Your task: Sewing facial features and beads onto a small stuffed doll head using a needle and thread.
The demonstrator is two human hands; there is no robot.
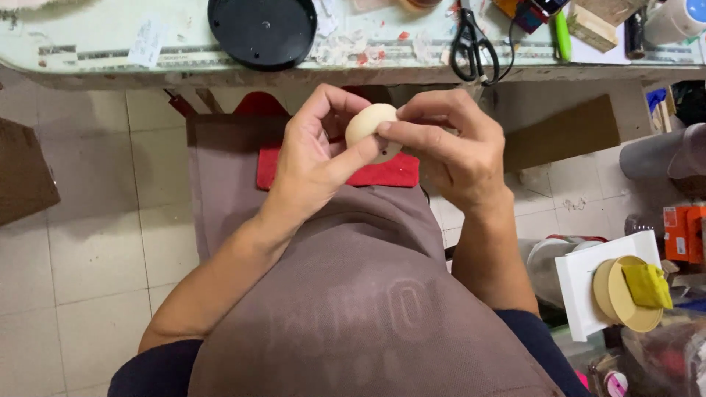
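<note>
Both my hands hold a small cream-coloured rounded piece [368, 121] over my lap, just below the table edge. My left hand [316, 158] cups it from the left, thumb pressed against its lower side. My right hand [452, 147] pinches its right edge between thumb and forefinger. A brown apron [346, 294] covers my lap, with a red cloth [386, 173] lying under the hands.
A worn pale worktable [110, 51] runs across the top, bearing a round black lid [262, 31], black scissors [473, 48], a green marker [562, 37] and wooden blocks [592, 26]. At the right stand a white board [577, 283] with a round tan disc and yellow cloth [647, 285]. Tiled floor lies at the left.
</note>
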